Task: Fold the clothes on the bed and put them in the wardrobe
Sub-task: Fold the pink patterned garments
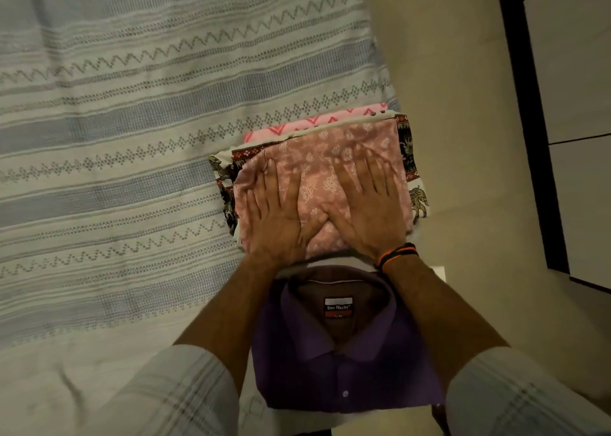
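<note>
A folded pink floral garment (pixel 317 157) tops a small stack at the bed's right edge. Under it lie a cream cloth with dark elephant-print borders (pixel 418 200) and a pink zigzag cloth (pixel 297 125). My left hand (pixel 277 214) and my right hand (pixel 367 204) both lie flat on the pink garment, palms down, fingers spread, thumbs nearly touching. Neither hand grips anything. Closer to me, a folded purple collared shirt (pixel 347 363) lies with its collar label showing, between my forearms.
The bed (pixel 132 137) is covered with a blue-and-white striped spread with zigzag bands. To the right is beige floor (pixel 446 71), then a dark-framed pale panel (pixel 575 71), perhaps the wardrobe. My right wrist wears black and orange bands (pixel 396 253).
</note>
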